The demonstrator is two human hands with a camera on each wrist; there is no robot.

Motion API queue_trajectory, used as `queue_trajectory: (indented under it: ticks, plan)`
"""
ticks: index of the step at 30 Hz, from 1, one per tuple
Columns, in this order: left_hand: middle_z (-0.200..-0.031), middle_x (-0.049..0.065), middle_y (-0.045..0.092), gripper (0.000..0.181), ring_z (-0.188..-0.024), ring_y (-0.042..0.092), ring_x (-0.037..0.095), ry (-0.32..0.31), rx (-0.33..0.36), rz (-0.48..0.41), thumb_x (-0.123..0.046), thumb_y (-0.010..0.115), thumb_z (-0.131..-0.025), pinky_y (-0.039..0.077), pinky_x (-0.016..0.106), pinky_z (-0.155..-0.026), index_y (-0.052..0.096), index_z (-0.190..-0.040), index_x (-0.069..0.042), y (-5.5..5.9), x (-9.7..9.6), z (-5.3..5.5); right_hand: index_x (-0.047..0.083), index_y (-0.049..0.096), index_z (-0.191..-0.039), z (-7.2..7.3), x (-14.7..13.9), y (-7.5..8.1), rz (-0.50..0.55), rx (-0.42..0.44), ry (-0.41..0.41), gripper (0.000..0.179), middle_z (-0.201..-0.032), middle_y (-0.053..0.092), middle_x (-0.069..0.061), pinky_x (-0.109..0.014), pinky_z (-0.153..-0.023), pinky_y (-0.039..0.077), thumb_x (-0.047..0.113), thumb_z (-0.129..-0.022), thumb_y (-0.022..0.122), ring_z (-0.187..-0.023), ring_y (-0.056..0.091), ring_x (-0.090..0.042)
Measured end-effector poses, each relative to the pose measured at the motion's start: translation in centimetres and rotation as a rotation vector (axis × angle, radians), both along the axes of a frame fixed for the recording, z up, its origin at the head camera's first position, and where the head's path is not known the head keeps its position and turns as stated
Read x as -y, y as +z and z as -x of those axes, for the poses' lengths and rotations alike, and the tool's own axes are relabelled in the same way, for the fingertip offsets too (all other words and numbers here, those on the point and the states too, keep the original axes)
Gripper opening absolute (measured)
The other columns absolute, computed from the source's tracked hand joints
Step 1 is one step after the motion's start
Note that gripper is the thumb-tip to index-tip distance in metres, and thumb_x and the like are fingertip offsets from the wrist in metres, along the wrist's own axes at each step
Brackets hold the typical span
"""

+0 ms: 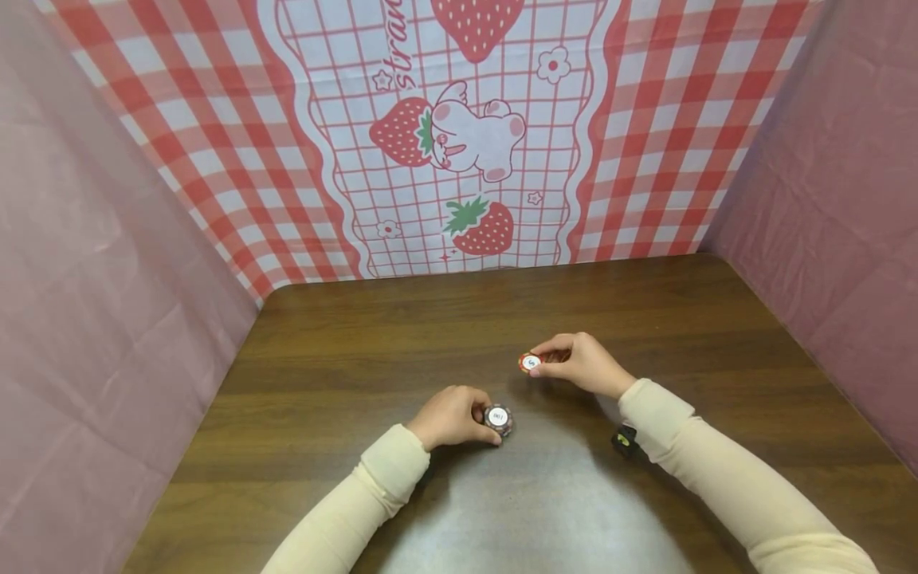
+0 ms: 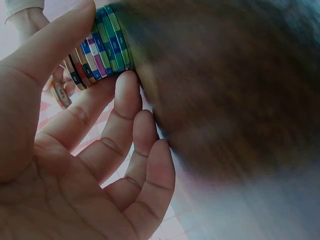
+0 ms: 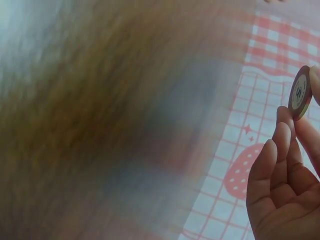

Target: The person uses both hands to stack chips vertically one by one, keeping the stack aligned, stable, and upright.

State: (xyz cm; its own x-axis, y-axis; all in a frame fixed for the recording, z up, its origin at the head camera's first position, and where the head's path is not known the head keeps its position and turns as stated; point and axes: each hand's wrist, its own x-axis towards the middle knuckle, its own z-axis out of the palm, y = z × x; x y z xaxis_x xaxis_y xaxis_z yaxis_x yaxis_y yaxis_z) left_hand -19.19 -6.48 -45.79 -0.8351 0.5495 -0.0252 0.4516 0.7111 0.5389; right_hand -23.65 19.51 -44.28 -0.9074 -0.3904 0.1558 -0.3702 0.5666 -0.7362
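A stack of poker chips (image 1: 498,418) stands on the wooden table, its top chip brown with a white centre. My left hand (image 1: 450,416) holds it between thumb and fingers. In the left wrist view the chip stack (image 2: 103,47) shows green, blue, purple and dark edges. Behind and to the right of the stack, my right hand (image 1: 584,363) pinches a single red poker chip (image 1: 531,363) above the table. In the right wrist view that chip (image 3: 300,92) is tilted on edge, with a 5 on its pale centre.
The brown wooden table (image 1: 344,335) ends at a red checked cloth (image 1: 653,143) with strawberry prints. Pink cloths (image 1: 825,199) hang at both sides. A small black device (image 1: 625,440) sits under the right wrist.
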Motion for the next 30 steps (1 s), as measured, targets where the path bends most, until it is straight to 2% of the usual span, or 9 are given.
queue_trajectory:
  ticks: [9,18,23,30]
  plan:
    - [-0.068,-0.01,0.057,0.031,-0.062,0.047,0.002,0.007,-0.001,0.026,-0.035,0.089,-0.065,0.038,0.019,-0.059,0.068,-0.081,-0.018,0.0,0.0,0.1,0.015,0.077,-0.101,-0.9,1.0,0.2,0.032,-0.044,0.063,0.029,-0.087,0.073,0.003,-0.022,-0.062,0.047,0.027,-0.076,0.084,-0.069,0.056,-0.006]
    - [-0.071,-0.007,0.06,0.032,-0.063,0.048,0.003,0.008,0.01,0.023,-0.035,0.089,-0.065,0.039,0.02,-0.059,0.071,-0.085,-0.018,0.1,0.0,0.1,0.014,0.077,-0.101,-1.8,1.9,0.0,0.036,-0.051,0.104,0.031,-0.088,0.072,0.003,-0.021,-0.061,0.047,0.029,-0.075,0.084,-0.068,0.056,-0.004]
    - [-0.07,-0.009,0.059,0.032,-0.063,0.048,0.002,0.008,0.014,0.033,-0.037,0.089,-0.065,0.038,0.02,-0.058,0.069,-0.083,-0.018,0.2,0.0,0.1,0.014,0.078,-0.099,-2.3,2.5,-0.1,0.044,-0.04,0.125,0.031,-0.089,0.072,0.002,-0.021,-0.062,0.048,0.029,-0.074,0.085,-0.069,0.057,-0.004]
    - [-0.068,-0.011,0.056,0.032,-0.061,0.047,0.003,0.009,0.01,0.04,-0.037,0.089,-0.065,0.038,0.02,-0.057,0.066,-0.077,-0.019,0.2,0.0,0.1,0.013,0.077,-0.101,-2.6,3.1,-0.5,0.062,-0.051,0.201,0.03,-0.091,0.072,0.0,-0.022,-0.068,0.052,0.027,-0.076,0.083,-0.076,0.061,-0.006]
